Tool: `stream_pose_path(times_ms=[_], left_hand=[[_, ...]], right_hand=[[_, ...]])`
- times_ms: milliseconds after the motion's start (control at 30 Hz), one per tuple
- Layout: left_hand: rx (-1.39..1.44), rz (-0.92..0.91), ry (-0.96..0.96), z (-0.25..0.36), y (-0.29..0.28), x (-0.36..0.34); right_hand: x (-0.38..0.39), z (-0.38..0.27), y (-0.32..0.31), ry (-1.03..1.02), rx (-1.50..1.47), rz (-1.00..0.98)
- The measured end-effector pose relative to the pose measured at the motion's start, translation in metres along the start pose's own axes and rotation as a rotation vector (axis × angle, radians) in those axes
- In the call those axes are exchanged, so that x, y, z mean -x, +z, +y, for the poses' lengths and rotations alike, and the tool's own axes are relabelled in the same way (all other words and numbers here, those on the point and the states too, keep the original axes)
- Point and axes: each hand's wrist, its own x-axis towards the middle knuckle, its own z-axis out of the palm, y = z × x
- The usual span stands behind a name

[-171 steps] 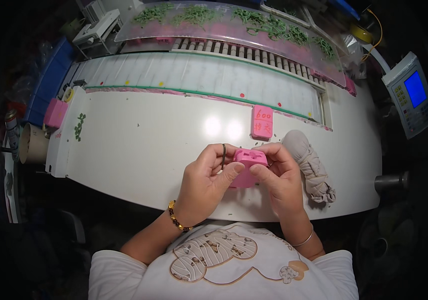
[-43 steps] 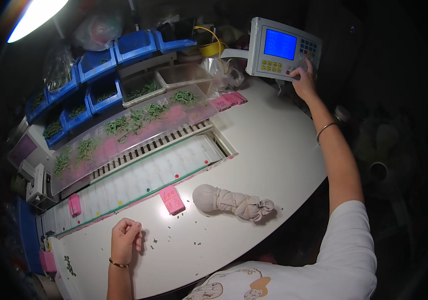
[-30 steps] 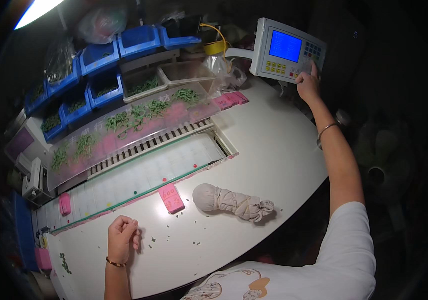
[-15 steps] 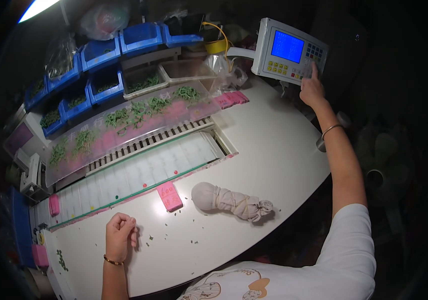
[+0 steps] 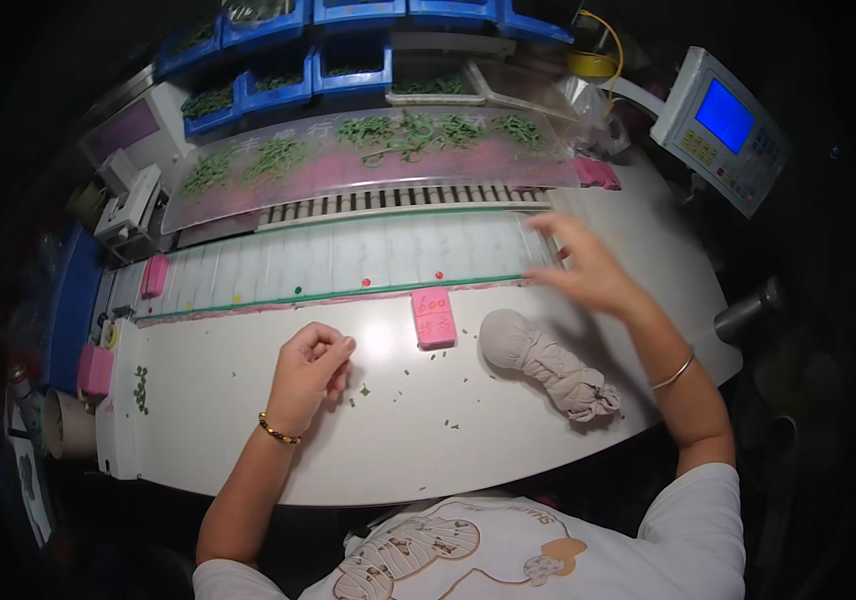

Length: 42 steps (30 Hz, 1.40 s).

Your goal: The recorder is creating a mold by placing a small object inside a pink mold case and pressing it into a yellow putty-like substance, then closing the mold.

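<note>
by the belt (image 5: 333, 262), right hand (image 5: 598, 278) spread

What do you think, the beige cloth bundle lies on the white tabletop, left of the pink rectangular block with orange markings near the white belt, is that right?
Not left: the head view shows the beige cloth bundle on the white tabletop, to the right of the pink rectangular block with orange markings near the white belt.

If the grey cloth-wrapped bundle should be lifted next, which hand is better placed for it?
The right hand seems better placed: it is open and close to the bundle. The left hand is loosely curled and farther away, left of the pink block.
</note>
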Motion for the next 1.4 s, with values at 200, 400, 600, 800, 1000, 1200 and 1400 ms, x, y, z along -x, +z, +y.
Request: stream_pose_path(times_ms=[200, 400, 600, 800, 1000, 1200, 1400], left_hand=[[0.042, -0.090, 0.061, 0.008, 0.026, 0.018], [0.092, -0.084, 0.091, 0.003, 0.035, 0.021], [0.477, -0.300, 0.037, 0.006, 0.042, 0.021], [0.149, -0.342, 0.276, 0.008, 0.037, 0.033], [-0.209, -0.400, 0.328, 0.019, 0.029, 0.039], [-0.209, -0.366, 0.350, 0.017, 0.021, 0.041], [0.268, -0.195, 0.385, 0.004, 0.048, 0.039]], right_hand=[[0.001, -0.036, 0.093, -0.462, 0.268, -0.206], [-0.005, -0.053, 0.090, -0.331, 0.196, -0.215], [0.023, -0.096, 0.080, -0.525, -0.142, -0.077], [0.048, -0.101, 0.098, -0.274, -0.587, -0.138], [0.060, -0.104, 0.121, -0.303, -0.466, -0.054], [0.064, -0.105, 0.123, -0.349, -0.310, 0.000], [0.058, -0.112, 0.132, -0.035, -0.936, 0.196]])
